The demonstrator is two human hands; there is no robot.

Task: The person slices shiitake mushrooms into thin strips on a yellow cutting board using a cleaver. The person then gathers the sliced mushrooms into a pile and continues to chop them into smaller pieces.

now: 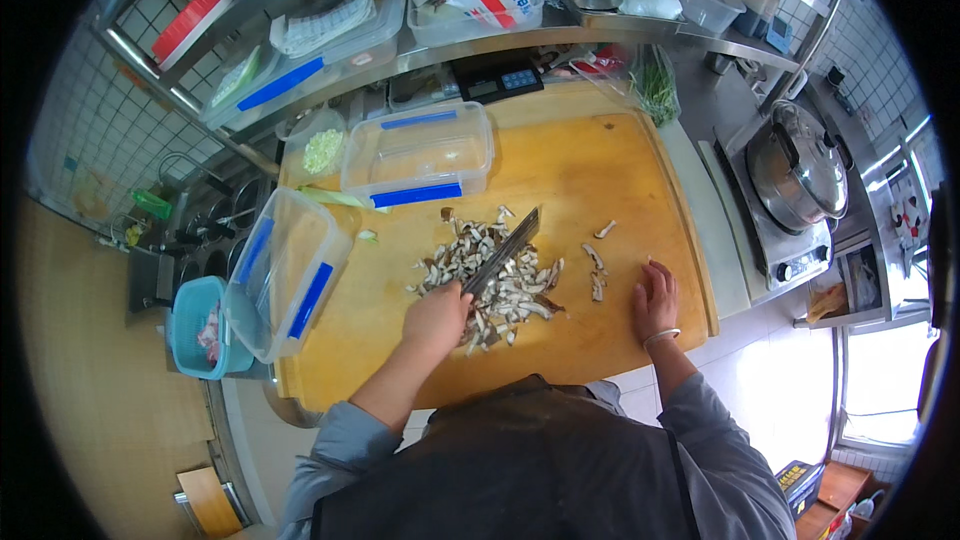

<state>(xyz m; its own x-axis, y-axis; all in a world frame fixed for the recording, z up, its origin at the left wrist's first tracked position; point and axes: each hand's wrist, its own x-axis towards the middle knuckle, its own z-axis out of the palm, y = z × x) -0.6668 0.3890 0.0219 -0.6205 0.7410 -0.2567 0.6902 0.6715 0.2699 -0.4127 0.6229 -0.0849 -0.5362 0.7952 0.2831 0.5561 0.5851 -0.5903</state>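
Note:
My left hand (436,315) is closed around the handle of a kitchen knife (504,251), whose blade lies over a pile of chopped mushrooms (450,255). The pile sits mid-board on a large wooden cutting board (600,165). A few loose mushroom slices (596,259) lie apart, to the right of the pile. Farther right, my right hand (656,296) rests on the board near its right edge, fingers slightly bent and holding nothing visible. A bracelet circles that wrist. A small green-white vegetable piece (367,236) lies left of the pile.
Clear plastic containers with blue clips stand at the board's back (418,150) and left (285,277). Beyond the left one is a blue basket (199,337) with meat. A kitchen scale (495,79) is behind the board. A lidded steel pot (795,165) stands on a cooker at right.

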